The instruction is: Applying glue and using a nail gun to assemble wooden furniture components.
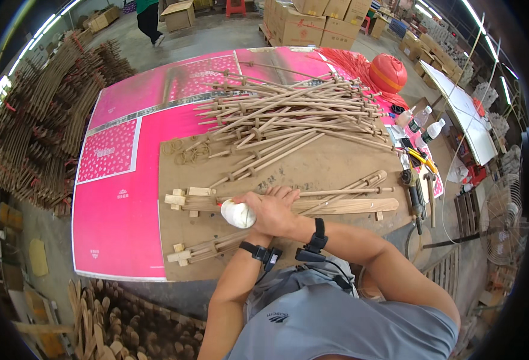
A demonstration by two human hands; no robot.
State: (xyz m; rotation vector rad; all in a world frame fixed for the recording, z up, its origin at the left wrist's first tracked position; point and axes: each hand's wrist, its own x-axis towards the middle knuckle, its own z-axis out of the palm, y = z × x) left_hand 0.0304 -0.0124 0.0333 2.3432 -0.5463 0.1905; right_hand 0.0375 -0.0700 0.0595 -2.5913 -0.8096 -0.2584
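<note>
My right hand (270, 213) is closed around a white bottle (239, 215), above the brown board (342, 159), by the near edge of the worktop (117, 219). My left hand (284, 192) is mostly covered by the right, so I cannot tell its grip. The bottle should be light, rather soft, perhaps slippery; best held around its middle. Its wide end faces up to me, its long axis slanting down toward the worktop's left edge. Beyond it, one thin stick (342, 192) lies left to right.
</note>
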